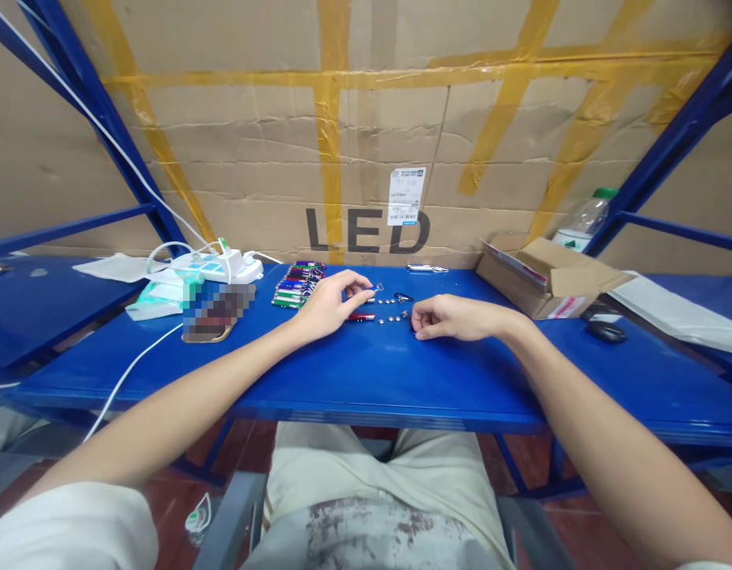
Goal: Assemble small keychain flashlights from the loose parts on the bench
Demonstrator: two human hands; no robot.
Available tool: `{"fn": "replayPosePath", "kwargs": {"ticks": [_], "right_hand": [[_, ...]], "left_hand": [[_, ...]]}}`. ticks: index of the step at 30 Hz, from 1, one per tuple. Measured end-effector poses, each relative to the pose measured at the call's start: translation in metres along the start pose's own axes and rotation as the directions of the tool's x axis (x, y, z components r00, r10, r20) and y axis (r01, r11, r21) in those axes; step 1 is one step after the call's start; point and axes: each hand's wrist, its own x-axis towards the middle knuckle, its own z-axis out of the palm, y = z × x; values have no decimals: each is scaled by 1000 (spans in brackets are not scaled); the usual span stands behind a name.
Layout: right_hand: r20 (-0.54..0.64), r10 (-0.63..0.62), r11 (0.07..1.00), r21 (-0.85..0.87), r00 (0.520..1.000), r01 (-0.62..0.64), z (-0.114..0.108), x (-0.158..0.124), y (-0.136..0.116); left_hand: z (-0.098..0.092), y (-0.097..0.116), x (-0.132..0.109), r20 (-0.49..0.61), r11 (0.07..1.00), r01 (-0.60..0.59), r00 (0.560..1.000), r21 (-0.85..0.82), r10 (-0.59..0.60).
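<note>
My left hand (336,301) is over the middle of the blue table, thumb and forefinger pinched together. A small metal clasp (379,287) shows at its fingertips. Below that hand lies a red tube-shaped penlight (362,317), partly covered. My right hand (440,317) rests on its side with curled fingers closed around something small and dark, mostly hidden. Between the hands, silver button cells (391,320) lie in two short rows. A black end piece with a clasp (405,297) lies just behind them. Several coloured penlights (288,294) are lined up left of my left hand.
A silver penlight (426,269) lies at the back. On the left are a phone (215,321), a power strip (229,267) with cables and a face mask (164,294). An open cardboard box (556,277), a black mouse (607,331) and a bottle (583,222) stand right.
</note>
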Motion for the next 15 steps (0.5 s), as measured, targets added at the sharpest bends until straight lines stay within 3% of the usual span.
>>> {"fn": "replayPosePath", "kwargs": {"ticks": [6,15], "right_hand": [[9,-40,998,-40,999,40,5,0,-4],[-258,-86,991,78,962,109,8,-1,-9]], "left_hand": [[0,3,-1,34,998,51,998,-35,-50],[0,1,-1,49,997,50,998,-54,-47]]}}
